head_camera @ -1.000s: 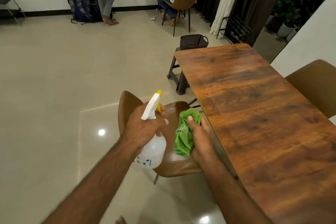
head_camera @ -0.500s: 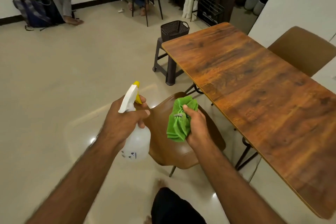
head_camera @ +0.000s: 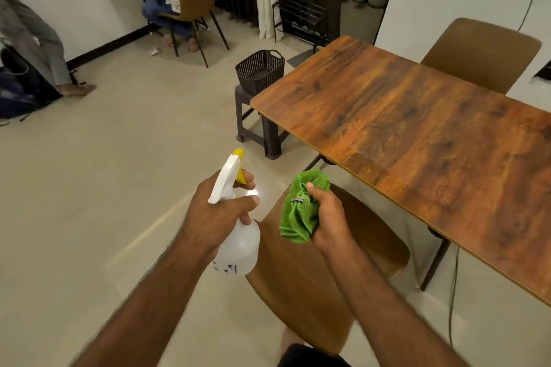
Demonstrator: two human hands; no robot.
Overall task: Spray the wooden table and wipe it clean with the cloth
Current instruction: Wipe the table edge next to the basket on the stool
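Since the earlier frame both hands stay low centre. Fingers of the left hand curl round one white plastic spray bottle with yellow trigger; the right hand clamps one crumpled green cloth, over one brown chair. Right of them stands one brown wooden table, with a second brown chair beyond.

Brown chair stands just beside the desk's near long edge, obstructing approach there. Stool carrying a basket crowds the far left corner. Open floor lies left.
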